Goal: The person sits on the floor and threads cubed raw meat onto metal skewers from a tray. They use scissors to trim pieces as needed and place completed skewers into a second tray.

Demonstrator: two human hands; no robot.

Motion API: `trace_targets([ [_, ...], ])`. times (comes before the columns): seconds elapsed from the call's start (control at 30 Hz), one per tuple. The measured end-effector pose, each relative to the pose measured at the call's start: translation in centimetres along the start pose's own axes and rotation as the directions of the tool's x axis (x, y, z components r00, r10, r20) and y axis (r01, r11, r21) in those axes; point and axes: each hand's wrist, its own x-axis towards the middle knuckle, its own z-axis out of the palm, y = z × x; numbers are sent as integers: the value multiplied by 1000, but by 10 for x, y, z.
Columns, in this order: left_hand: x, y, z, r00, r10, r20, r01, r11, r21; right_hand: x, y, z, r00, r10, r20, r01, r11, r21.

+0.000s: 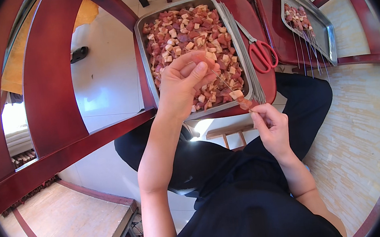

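Note:
My left hand [186, 80] pinches a piece of raw meat [205, 61] at the tip of a thin metal skewer [222, 80]. Lower down on the skewer sit a pale fat cube [236, 94] and some red meat [244, 103]. Just below those pieces, my right hand [271, 127] grips the skewer between thumb and fingers. Beneath my left hand, a deep metal tray [178, 4] is filled with diced raw meat [177, 26] and pale cubes. A bundle of bare metal skewers [244, 57] lies along its right rim.
Red-handled scissors [261, 53] lie on the red chair seat [237, 6] beside the tray. On a second red chair [270, 23], a shallow metal tray [324, 40] holds several loaded skewers [299, 20], their ends overhanging. A wooden chair frame [64, 144] and a wooden table [79, 220] stand at left.

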Motion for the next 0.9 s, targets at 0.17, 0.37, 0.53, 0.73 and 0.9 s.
trace_targets([
  [0.17,-4,-6,6,999,33,29,-34,998,43,3,-5,6,1000,-9,-8,9,1000,19],
  [0.37,-9,-14,10,998,-8,55,4,998,68,14,-11,12,1000,-8,-10,9,997,80],
  [0.53,-11,-20,20,998,-52,19,52,998,-30,24,-11,21,998,59,12,-60,969,240],
  [0.73,-16,-28,25,993,-115,5,114,985,-127,32,-16,28,986,141,84,-163,900,404],
  [0.9,-13,-23,21,984,-158,84,157,987,27,32,-17,27,966,226,125,-258,841,475],
])
